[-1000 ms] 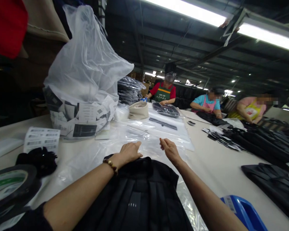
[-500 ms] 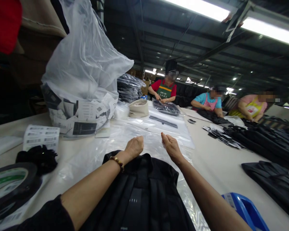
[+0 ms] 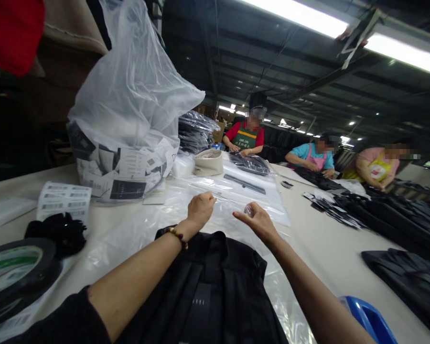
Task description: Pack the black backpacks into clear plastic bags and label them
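Note:
A folded black garment lies in front of me, partly on a clear plastic bag that spreads across the table. Just beyond the garment's collar, my left hand is closed in a pinch on the bag's film. To its right, my right hand has its fingers curled round a bunched bit of the film, with the thumb pointing left. Between the two hands the film's edge runs roughly across. A dark tag with small pale marks shows on the garment.
Left: a large plastic sack of labels, barcode stickers, a black scrunched item and a tape roll. Right: a blue plastic object and black garments. Beyond are a beige fabric bin and three co-workers.
My right hand has opened its thumb away from the fingers, and bunched film now shows in it. My left hand has risen slightly. The view has shifted a little.

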Demonstrator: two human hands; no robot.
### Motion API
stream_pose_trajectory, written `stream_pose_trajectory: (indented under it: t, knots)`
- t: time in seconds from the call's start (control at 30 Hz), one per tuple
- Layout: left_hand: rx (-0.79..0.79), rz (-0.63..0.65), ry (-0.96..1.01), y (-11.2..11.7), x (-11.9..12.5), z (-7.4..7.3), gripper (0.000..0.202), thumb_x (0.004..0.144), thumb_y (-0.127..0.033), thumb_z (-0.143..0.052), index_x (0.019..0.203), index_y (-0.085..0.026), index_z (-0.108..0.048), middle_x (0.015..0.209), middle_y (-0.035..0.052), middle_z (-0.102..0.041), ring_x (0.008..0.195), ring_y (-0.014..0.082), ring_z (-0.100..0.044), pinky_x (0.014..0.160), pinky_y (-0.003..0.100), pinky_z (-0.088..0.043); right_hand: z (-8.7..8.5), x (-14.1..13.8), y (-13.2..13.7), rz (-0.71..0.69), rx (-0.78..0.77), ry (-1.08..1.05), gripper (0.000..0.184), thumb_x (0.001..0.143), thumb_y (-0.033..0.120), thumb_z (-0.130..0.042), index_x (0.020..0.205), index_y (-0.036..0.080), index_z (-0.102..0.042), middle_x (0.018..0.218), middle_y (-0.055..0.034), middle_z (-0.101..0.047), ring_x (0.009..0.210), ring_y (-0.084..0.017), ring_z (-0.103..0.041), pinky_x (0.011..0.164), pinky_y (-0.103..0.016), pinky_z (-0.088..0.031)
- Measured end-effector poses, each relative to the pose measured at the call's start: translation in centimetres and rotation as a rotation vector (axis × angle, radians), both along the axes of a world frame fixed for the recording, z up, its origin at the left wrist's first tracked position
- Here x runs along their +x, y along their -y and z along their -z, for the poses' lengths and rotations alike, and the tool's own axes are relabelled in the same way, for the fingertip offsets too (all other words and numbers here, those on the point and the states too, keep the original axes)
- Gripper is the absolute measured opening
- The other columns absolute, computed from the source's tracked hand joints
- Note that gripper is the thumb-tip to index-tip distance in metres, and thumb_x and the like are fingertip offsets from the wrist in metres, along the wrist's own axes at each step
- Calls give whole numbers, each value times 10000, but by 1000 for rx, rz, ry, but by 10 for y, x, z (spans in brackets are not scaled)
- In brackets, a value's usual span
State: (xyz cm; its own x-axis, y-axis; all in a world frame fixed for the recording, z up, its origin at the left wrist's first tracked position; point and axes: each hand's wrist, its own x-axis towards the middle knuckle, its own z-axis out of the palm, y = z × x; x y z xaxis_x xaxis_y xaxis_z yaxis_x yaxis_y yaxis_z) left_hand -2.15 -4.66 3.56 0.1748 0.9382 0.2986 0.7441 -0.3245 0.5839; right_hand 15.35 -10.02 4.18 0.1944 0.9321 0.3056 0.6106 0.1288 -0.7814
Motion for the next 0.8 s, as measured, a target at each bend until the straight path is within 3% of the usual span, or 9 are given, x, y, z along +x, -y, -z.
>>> stream_pose_trajectory:
  t: [0.07,0.13,0.23,0.37,0.53,0.67,0.8]
  knots:
    - [-19,1,54,-3,-4,-9,270,896,-237,-321,842,-158,-573,796,37,-654,574,120,-618,579,231,-459,-1,-2,3,28,6,36,481,427,563,-777,649,229,-512,526,68,-426,520,-121,-390,511,-246,-261]
    - [-26,49,69,0,-6,-14,272,900,-220,-298,872,-151,-559,772,20,-646,506,87,-593,556,208,-454,-1,-4,4,25,19,34,450,484,588,-737,612,227,-500,511,67,-408,515,-117,-376,519,-251,-263]
    - [-12,171,-1,14,-6,-11,94,798,-222,-530,869,-178,-574,796,4,-639,666,127,-633,652,227,-474,-1,-7,3,-12,33,-17,490,615,661,-600,501,215,-433,485,61,-349,504,-105,-335,517,-254,-266]
    - [34,285,-121,35,1,4,426,566,-221,-771,946,-196,-580,1006,53,-591,896,234,-609,765,321,-478,0,-6,2,-39,29,-94,520,662,693,-521,515,194,-515,473,53,-358,487,-98,-322,496,-250,-260]
    - [69,288,-102,34,15,12,45,794,-212,-556,784,-185,-591,939,65,-587,912,238,-599,789,355,-457,1,-3,3,-9,35,-141,532,692,698,-480,538,191,-526,452,58,-335,451,-90,-302,468,-246,-257]
    - [28,255,17,26,19,2,170,815,-194,-496,651,-176,-539,716,23,-601,752,190,-629,703,294,-467,0,4,4,26,42,-121,558,702,724,-437,585,190,-549,474,50,-367,465,-103,-345,488,-254,-297]
    - [-36,221,175,21,19,-16,211,832,-185,-424,627,-174,-470,441,-50,-479,453,114,-578,520,205,-445,-3,3,12,77,65,-33,652,576,687,-626,980,176,-599,647,12,-520,602,-163,-485,591,-285,-380]
